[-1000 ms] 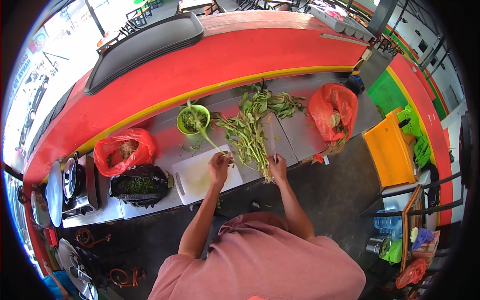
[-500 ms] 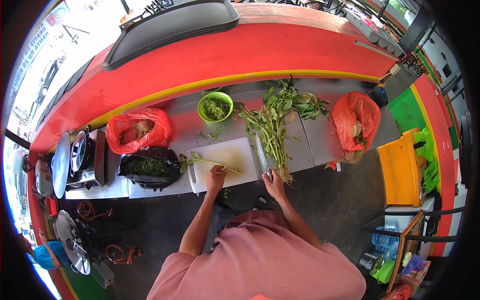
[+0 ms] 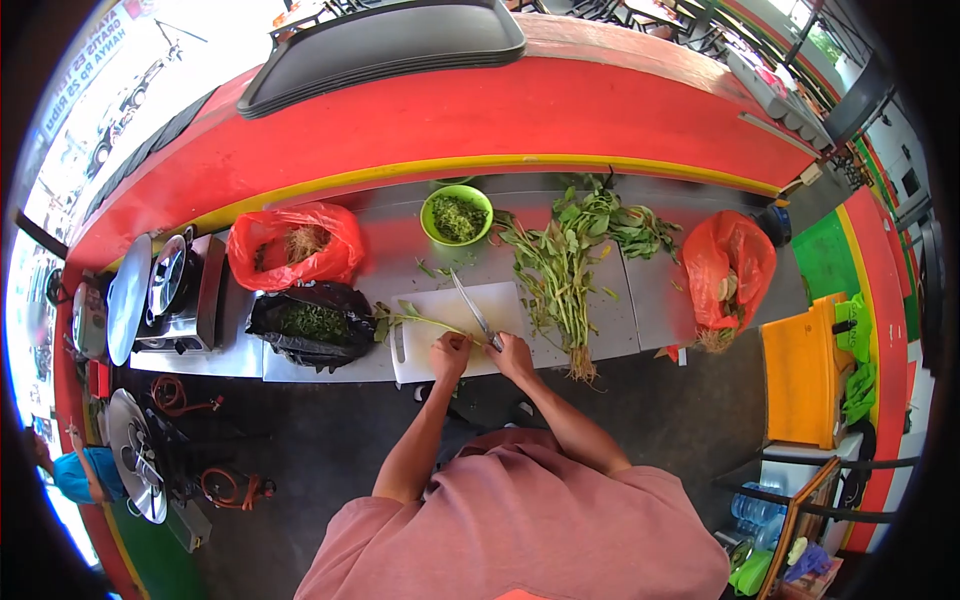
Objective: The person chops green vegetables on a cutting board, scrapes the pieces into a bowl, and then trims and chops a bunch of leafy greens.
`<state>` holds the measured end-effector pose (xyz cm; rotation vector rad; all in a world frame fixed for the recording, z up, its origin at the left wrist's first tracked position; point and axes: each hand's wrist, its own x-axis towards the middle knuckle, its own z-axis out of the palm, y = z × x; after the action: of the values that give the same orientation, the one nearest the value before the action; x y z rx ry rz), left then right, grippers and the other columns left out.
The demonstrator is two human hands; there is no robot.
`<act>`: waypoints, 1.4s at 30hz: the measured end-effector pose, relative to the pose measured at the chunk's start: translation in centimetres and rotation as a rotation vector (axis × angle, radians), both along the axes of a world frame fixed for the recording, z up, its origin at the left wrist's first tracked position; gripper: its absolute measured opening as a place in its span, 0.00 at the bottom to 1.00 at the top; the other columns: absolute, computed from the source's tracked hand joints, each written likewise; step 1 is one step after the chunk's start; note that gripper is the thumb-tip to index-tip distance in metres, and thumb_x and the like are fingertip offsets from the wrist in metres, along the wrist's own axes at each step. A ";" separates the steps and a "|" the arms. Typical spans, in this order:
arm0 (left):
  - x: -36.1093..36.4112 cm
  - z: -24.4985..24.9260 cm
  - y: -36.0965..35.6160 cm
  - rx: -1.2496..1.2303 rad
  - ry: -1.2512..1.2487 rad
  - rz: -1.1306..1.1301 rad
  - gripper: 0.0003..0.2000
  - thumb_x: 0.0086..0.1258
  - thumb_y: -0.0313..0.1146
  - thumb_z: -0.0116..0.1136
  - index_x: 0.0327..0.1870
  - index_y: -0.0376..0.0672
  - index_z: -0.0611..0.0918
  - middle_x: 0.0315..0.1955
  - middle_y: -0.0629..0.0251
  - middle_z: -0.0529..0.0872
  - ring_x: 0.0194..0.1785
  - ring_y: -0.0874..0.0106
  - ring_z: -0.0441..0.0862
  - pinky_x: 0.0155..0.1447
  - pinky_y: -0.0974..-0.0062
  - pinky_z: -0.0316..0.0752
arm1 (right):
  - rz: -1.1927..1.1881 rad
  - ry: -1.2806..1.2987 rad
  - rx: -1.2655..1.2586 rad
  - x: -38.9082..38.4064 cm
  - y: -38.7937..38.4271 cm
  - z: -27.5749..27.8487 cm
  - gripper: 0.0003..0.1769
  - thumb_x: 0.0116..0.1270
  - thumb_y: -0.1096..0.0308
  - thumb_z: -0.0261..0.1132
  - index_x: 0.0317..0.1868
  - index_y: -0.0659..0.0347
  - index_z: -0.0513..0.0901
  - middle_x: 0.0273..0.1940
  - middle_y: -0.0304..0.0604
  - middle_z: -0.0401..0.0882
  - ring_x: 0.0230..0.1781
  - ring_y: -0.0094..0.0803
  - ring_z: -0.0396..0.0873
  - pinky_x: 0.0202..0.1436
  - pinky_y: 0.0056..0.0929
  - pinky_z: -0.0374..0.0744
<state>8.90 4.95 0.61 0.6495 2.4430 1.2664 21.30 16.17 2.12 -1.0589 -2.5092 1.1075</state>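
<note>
Over the front of the white cutting board, my left hand is closed on a leafy green stem. The stem's leafy end points left, toward the black plastic bag of chopped greens. My right hand grips a knife by its handle, close beside the left hand. Its blade slants up and left across the board. Right of the board lies a bunch of leafy greens with roots toward the counter's front edge. Behind the board stands a lime-green bowl holding cut greens.
Red plastic bags stand at the left and right of the steel counter. A gas stove with a pan is at far left. Black trays rest on the red wall. An orange container stands at right.
My right hand has moved left with the knife, from beside the board to over it, next to my left hand. The view has shifted slightly; the left hand still holds the stem.
</note>
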 end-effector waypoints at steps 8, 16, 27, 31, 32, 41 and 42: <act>0.7 0.0 0.5 -0.081 -0.028 0.094 0.12 0.62 0.43 0.71 0.37 0.44 0.90 0.30 0.63 0.92 0.34 0.65 0.91 0.44 0.65 0.83 | 0.057 0.147 0.067 -0.1 0.2 -1.0 0.17 0.65 0.58 0.72 0.41 0.65 0.84 0.30 0.57 0.83 0.37 0.60 0.83 0.40 0.49 0.78; 1.1 -0.1 0.0 -0.078 0.031 -0.008 0.09 0.61 0.40 0.68 0.38 0.48 0.90 0.31 0.68 0.92 0.38 0.68 0.90 0.49 0.63 0.78 | -0.169 0.311 -0.088 2.5 3.3 -3.2 0.19 0.68 0.57 0.73 0.36 0.68 0.84 0.22 0.41 0.81 0.21 0.29 0.76 0.27 0.35 0.73; 1.9 0.4 -0.6 -0.007 0.111 -0.024 0.10 0.62 0.41 0.69 0.38 0.47 0.86 0.33 0.69 0.90 0.39 0.66 0.88 0.50 0.59 0.74 | -0.779 0.511 -0.406 9.0 8.3 -1.5 0.09 0.68 0.68 0.70 0.36 0.63 0.80 0.17 0.32 0.70 0.09 0.21 0.66 0.12 0.25 0.62; 1.6 -0.1 -0.2 -0.116 0.121 -0.032 0.11 0.64 0.42 0.69 0.40 0.47 0.85 0.32 0.69 0.89 0.40 0.64 0.87 0.49 0.58 0.73 | -0.753 0.534 -0.327 10.4 8.6 -4.0 0.11 0.67 0.71 0.69 0.48 0.63 0.81 0.20 0.32 0.72 0.11 0.20 0.66 0.12 0.25 0.61; 1.5 -0.7 -0.2 -0.116 0.120 -0.031 0.11 0.64 0.42 0.69 0.40 0.47 0.85 0.32 0.69 0.89 0.40 0.64 0.87 0.49 0.58 0.73 | -0.712 0.545 -0.199 10.5 8.8 -5.3 0.11 0.68 0.69 0.69 0.47 0.62 0.80 0.20 0.33 0.72 0.11 0.20 0.65 0.12 0.25 0.61; 1.3 -1.6 -2.6 0.293 -0.301 -0.019 0.10 0.71 0.35 0.66 0.46 0.40 0.84 0.34 0.64 0.90 0.37 0.72 0.86 0.45 0.69 0.77 | -0.638 0.327 0.019 9.2 6.4 -1.7 0.19 0.69 0.57 0.70 0.38 0.68 0.77 0.25 0.45 0.78 0.21 0.42 0.76 0.32 0.45 0.74; 1.3 -1.1 -3.1 0.315 -0.372 -0.014 0.10 0.72 0.33 0.65 0.48 0.38 0.84 0.32 0.63 0.89 0.36 0.74 0.85 0.43 0.73 0.77 | -0.611 0.236 0.032 9.1 6.4 -1.2 0.20 0.69 0.57 0.70 0.35 0.68 0.78 0.23 0.45 0.78 0.20 0.42 0.75 0.31 0.45 0.73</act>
<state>10.24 1.87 -0.51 0.4546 1.9573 1.6198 30.36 22.59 0.88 -1.4489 -1.8225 0.9317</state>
